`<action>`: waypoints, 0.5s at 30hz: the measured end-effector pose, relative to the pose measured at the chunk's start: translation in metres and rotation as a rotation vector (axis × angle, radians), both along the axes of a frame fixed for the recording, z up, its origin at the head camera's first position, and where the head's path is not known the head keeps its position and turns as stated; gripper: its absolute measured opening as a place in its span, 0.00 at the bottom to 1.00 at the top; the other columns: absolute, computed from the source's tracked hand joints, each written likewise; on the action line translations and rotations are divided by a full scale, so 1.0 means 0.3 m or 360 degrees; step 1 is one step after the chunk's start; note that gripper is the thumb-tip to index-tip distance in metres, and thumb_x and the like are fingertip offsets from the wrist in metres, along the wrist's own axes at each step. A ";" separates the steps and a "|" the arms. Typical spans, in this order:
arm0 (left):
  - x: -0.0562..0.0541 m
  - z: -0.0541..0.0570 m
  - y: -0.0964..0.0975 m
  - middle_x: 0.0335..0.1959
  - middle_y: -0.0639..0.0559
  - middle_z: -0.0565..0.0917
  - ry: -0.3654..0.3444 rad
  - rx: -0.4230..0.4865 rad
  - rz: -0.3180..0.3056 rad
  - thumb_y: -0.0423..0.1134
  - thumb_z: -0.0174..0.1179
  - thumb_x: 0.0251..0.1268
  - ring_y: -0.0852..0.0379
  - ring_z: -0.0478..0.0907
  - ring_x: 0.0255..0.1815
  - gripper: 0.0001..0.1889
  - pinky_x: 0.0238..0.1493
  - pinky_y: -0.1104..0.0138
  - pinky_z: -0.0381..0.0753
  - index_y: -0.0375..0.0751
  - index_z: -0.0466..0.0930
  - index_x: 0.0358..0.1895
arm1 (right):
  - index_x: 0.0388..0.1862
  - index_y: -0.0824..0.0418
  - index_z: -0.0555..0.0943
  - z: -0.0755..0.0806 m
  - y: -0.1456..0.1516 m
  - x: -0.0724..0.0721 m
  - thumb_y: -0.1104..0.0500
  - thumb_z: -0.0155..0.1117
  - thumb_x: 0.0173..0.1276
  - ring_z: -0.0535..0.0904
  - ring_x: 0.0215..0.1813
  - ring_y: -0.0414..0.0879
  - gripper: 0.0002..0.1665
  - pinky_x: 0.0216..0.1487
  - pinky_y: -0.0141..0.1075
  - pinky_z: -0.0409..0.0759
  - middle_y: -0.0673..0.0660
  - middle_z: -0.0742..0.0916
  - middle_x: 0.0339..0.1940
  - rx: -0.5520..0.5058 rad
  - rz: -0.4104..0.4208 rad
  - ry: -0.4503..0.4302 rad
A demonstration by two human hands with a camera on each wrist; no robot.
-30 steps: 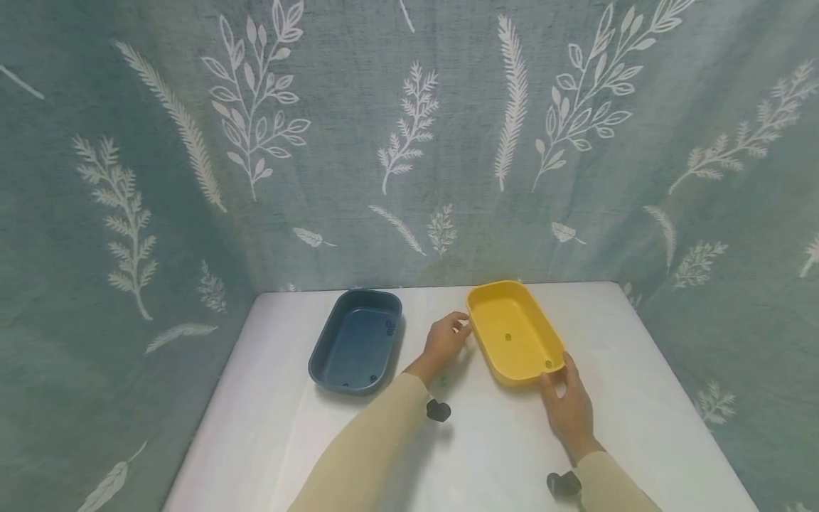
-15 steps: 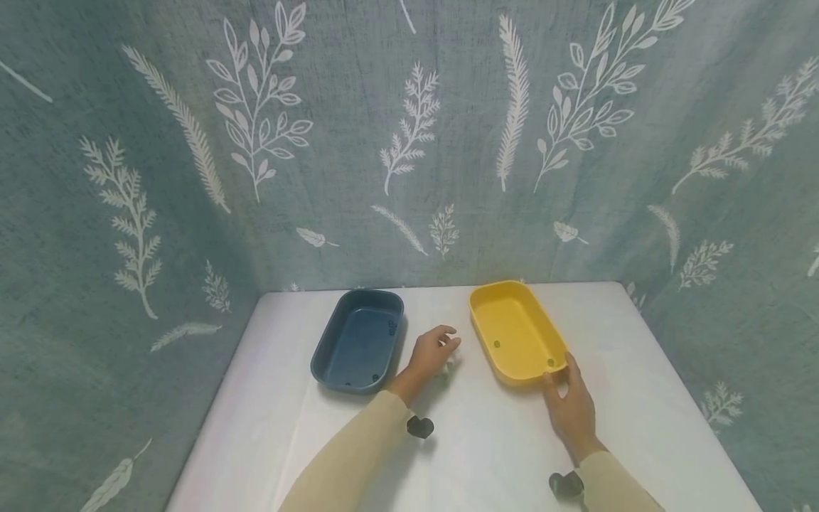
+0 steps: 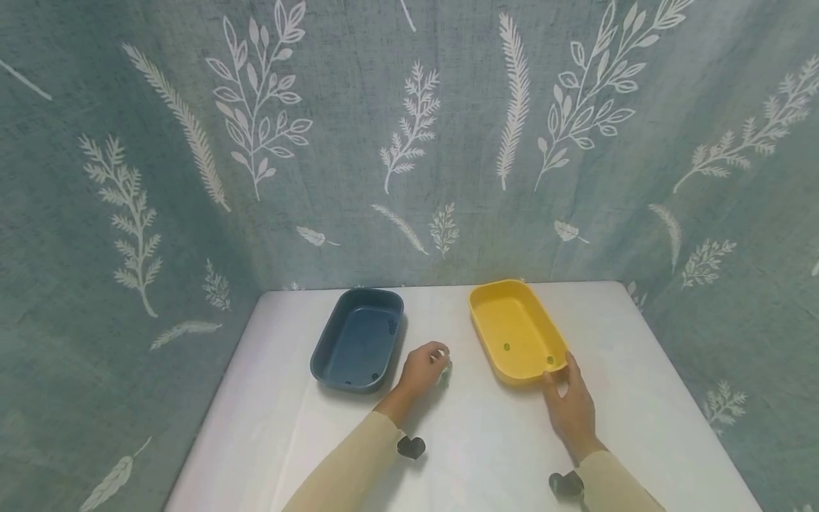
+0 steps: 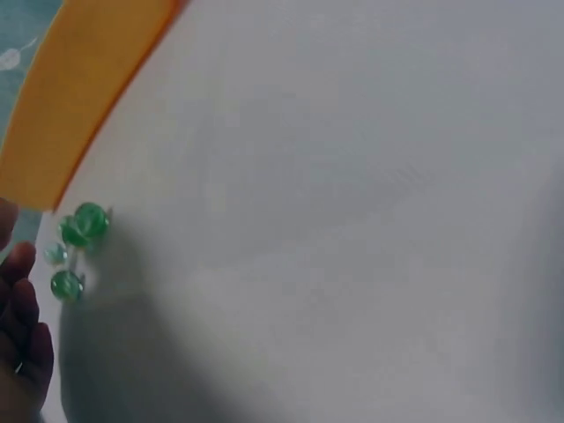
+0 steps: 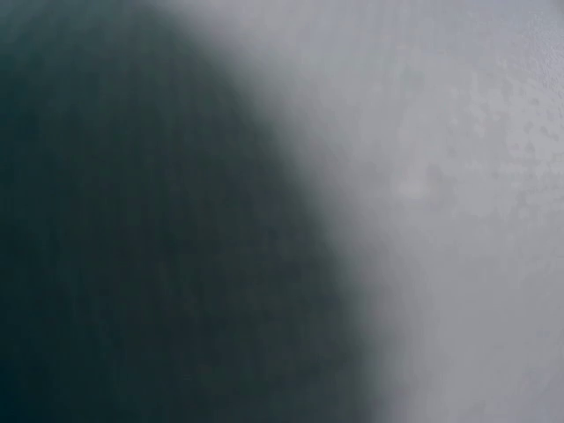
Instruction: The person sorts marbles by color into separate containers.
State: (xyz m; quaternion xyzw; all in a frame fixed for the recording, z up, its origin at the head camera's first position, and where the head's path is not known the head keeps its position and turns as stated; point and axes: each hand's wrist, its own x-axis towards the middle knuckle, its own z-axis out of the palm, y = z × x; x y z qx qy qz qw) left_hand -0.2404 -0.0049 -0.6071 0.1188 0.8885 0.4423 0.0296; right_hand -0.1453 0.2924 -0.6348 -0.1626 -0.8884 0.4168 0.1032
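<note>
My left hand [image 3: 422, 368] hovers at the table between the two trays, its fingers loosely bent beside several green glass marbles [image 4: 91, 220]. In the left wrist view the fingertips [image 4: 19, 260] lie close to the marbles, with no marble visibly between them. My right hand [image 3: 571, 409] holds the near right corner of a yellow tray [image 3: 512, 323], thumb on the front side and fingers on the right side. Two green marbles [image 3: 507, 347] lie in that tray. The right wrist view shows only a dark blur and pale surface.
A dark blue tray [image 3: 360, 341] with several small marbles [image 3: 392, 326] along its edges stands to the left of my left hand. All this rests on a white table [image 3: 486, 455], with a leaf-patterned green curtain [image 3: 358, 142] behind and at both sides.
My left hand has drawn back from the yellow tray's left rim, leftward and nearer, to the loose marbles. One marble shifted about inside the yellow tray. The right hand stays at the corner.
</note>
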 end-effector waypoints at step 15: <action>0.057 -0.055 -0.069 0.48 0.50 0.81 0.0090 -0.0134 0.0009 0.37 0.59 0.64 0.50 0.77 0.56 0.13 0.61 0.57 0.74 0.44 0.81 0.51 | 0.81 0.48 0.43 0.001 0.004 0.006 0.37 0.49 0.74 0.53 0.75 0.63 0.45 0.72 0.60 0.52 0.62 0.60 0.77 0.0000 0.0027 0.0024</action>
